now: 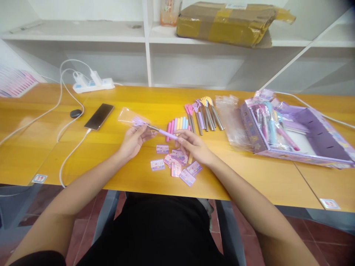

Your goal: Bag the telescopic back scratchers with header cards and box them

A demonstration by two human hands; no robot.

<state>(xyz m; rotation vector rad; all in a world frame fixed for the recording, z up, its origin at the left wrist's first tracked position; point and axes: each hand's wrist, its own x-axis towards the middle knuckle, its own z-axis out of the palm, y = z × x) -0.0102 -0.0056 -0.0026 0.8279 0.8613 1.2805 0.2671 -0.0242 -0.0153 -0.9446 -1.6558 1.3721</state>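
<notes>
My left hand (135, 140) pinches the metal shaft of a purple back scratcher (168, 134) near its claw-shaped head. My right hand (195, 146) holds the end of its lilac handle. A clear plastic bag (129, 116) surrounds the head, left of my left hand. Coloured handle sleeves (177, 123) lie in a row just behind my right hand. Small printed cards (176, 169) are scattered in front of my hands. Behind and to the right lie several scratchers (212, 116) with metal shafts and pink, purple and yellow heads.
Clear bags (234, 125) lie beside a purple display box (294, 159) holding wrapped scratchers at right. On the left are a phone (99, 116) with a cable, a black round object (75, 113) and a power strip (94, 85). A taped carton (224, 24) sits on the shelf.
</notes>
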